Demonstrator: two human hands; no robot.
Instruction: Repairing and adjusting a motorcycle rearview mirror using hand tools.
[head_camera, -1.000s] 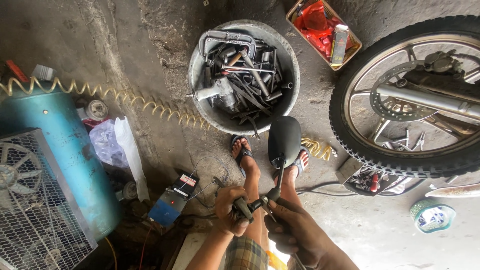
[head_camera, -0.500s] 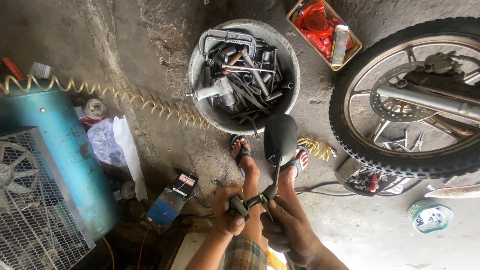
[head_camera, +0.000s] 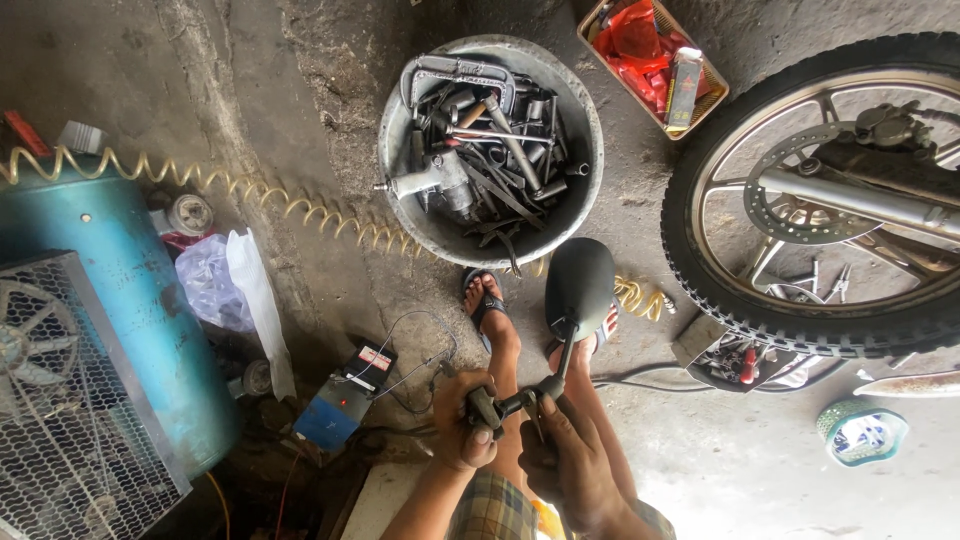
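Head view: a black motorcycle mirror (head_camera: 579, 287) on a bent stem is held over the knees. The left hand (head_camera: 462, 425) is wrapped around the clamp end of the stem, fingers (head_camera: 478, 437) curled tight on it. The right hand (head_camera: 568, 462) is closed on the stem just right of the left, fingertips (head_camera: 547, 406) pinched at the joint where the stem turns upward. The mirror head sits beyond the fingertips, away from the body, directly above the right hand and overlapping a sandalled foot (head_camera: 487, 305). Surface: stained, cracked concrete floor (head_camera: 300, 120). Farther past the fingers, a round metal tub (head_camera: 490, 150) full of wrenches and sockets is seen, with a coiled yellow air hose (head_camera: 250, 195) running from it to the left. Right of the hands, a spoked motorcycle wheel (head_camera: 815, 195) with brake disc; a red-lined tray (head_camera: 650, 50) lies beyond it. Left of the hands, a blue compressor tank (head_camera: 110, 300) with a wire fan guard, and a small blue box with leads (head_camera: 345, 395) just beside the left fingers. A small green-rimmed bowl (head_camera: 862, 432) lies well to the right.
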